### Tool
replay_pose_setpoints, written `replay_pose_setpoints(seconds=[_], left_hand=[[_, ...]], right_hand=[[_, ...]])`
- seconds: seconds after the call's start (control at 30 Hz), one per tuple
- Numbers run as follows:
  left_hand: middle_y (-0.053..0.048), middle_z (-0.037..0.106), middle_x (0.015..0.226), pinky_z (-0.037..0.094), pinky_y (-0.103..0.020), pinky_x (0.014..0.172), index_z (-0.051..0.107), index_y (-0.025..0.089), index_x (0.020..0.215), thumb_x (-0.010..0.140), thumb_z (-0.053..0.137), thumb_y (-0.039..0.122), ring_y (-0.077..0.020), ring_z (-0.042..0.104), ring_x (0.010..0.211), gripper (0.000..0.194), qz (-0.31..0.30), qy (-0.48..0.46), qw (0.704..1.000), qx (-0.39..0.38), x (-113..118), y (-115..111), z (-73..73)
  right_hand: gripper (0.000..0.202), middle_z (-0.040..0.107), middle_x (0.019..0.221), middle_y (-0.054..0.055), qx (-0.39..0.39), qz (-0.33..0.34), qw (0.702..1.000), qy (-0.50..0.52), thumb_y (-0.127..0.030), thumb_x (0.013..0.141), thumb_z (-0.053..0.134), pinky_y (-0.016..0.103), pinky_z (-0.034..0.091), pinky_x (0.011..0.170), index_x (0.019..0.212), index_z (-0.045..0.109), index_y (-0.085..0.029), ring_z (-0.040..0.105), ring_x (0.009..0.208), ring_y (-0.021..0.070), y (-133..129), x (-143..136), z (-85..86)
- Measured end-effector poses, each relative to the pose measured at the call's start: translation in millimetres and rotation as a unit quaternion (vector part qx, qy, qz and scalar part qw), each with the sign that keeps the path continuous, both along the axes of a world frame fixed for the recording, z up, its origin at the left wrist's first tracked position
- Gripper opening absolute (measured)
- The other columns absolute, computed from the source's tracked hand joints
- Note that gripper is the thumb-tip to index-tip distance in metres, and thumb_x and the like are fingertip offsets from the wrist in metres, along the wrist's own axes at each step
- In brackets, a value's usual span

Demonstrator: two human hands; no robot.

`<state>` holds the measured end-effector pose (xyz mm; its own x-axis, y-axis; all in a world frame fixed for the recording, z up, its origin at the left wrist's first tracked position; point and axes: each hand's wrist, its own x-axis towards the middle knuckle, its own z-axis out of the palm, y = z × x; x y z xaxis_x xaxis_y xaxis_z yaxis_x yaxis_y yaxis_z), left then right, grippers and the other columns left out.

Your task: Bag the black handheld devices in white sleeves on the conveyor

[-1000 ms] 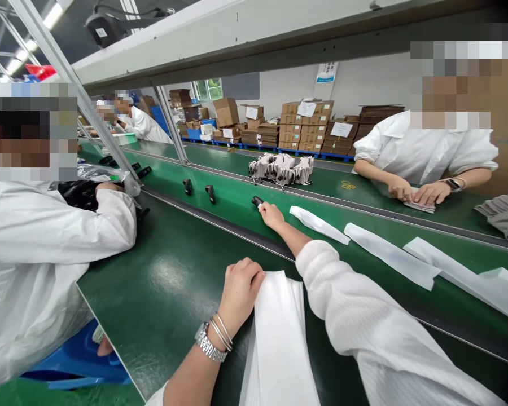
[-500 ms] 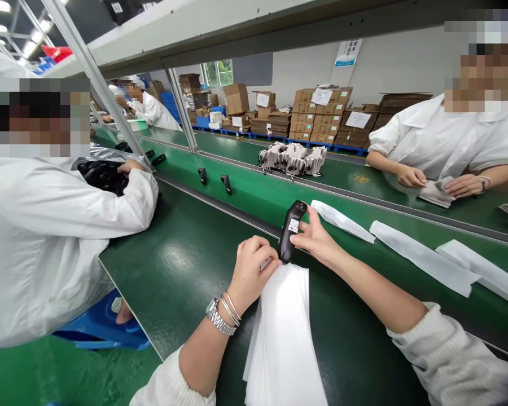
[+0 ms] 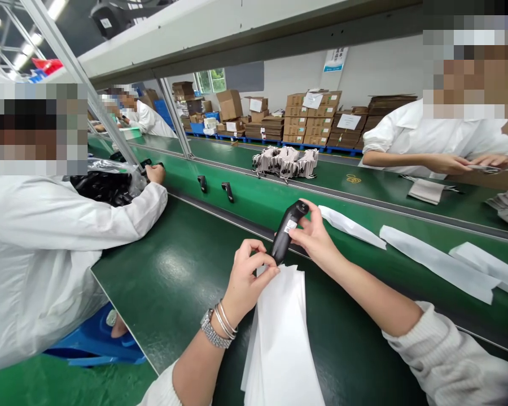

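My right hand [image 3: 315, 232] grips a black curved handheld device [image 3: 283, 239] with a small white label, holding it tilted by its upper part. Its lower end is at the top edge of a stack of long white sleeves [image 3: 283, 338] lying on the green table. At that same edge, my left hand [image 3: 249, 274] pinches the top sleeve between thumb and fingers. Whether the device's tip is inside the sleeve's mouth I cannot tell. A watch and bangles are on my left wrist.
Filled-looking white sleeves [image 3: 440, 262] lie on the green conveyor belt [image 3: 254, 211] at right. Two black devices [image 3: 227, 192] rest farther left on it. A co-worker [image 3: 122, 225] sits at left beside a bag of black items [image 3: 104, 186]. Grey pouches [image 3: 285, 162] are piled across the belt.
The black device has tilted more, its lower end shifting left towards my left hand. The left co-worker's hand has reached out to the belt. The co-worker opposite has raised a grey pouch.
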<state>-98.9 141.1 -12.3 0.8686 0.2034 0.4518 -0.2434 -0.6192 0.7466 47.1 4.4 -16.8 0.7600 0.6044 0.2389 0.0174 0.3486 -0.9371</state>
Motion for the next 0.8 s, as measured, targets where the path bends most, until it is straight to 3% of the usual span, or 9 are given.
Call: replay_pose_setpoints(seconds=[0.1, 0.3, 0.6, 0.8], left_hand=[[-0.004, 0.048, 0.098, 0.043, -0.033, 0.089, 0.063, 0.018, 0.074, 0.082, 0.064, 0.019, -0.0171, 0.052, 0.099, 0.008, 0.007, -0.006, 1.0, 0.006, -0.4, 0.0, 0.4], [-0.003, 0.05, 0.1, 0.038, -0.038, 0.094, 0.064, 0.019, 0.071, 0.08, 0.069, 0.024, -0.0184, 0.05, 0.101, 0.012, 0.031, -0.04, 0.994, 0.1, -0.8, 4.8, -3.0], [-0.004, 0.053, 0.106, 0.033, -0.045, 0.108, 0.064, 0.019, 0.069, 0.082, 0.067, 0.029, -0.0184, 0.051, 0.107, 0.017, -0.006, -0.083, 0.981, 0.176, -1.6, 6.6, -0.8], [-0.004, 0.056, 0.107, 0.033, -0.044, 0.111, 0.067, 0.022, 0.076, 0.086, 0.062, 0.025, -0.0179, 0.052, 0.11, 0.012, -0.02, -0.075, 0.979, 0.187, -2.6, 5.2, 1.6]], right_hand=[[0.076, 0.054, 0.106, 0.002, -0.023, 0.012, 1.0, -0.015, -0.028, 0.075, 0.074, 0.032, 0.056, 0.065, 0.133, 0.027, -0.039, 0.064, 0.072, 0.0136, -1.0, -2.5, 1.0], [0.072, 0.052, 0.108, 0.003, 0.013, -0.06, 0.996, -0.064, -0.034, 0.076, 0.073, 0.036, 0.057, 0.072, 0.132, 0.028, -0.04, 0.064, 0.08, 0.0172, -8.8, -1.1, 18.4], [0.068, 0.051, 0.111, 0.002, 0.003, 0.038, 0.996, -0.083, -0.035, 0.078, 0.073, 0.039, 0.055, 0.08, 0.13, 0.03, -0.038, 0.062, 0.079, 0.0137, -6.9, -10.8, 14.9], [0.069, 0.051, 0.11, 0.003, 0.01, -0.032, 0.996, -0.079, -0.038, 0.076, 0.074, 0.041, 0.056, 0.08, 0.13, 0.031, -0.039, 0.061, 0.083, 0.0177, -10.5, -8.6, 25.0]])
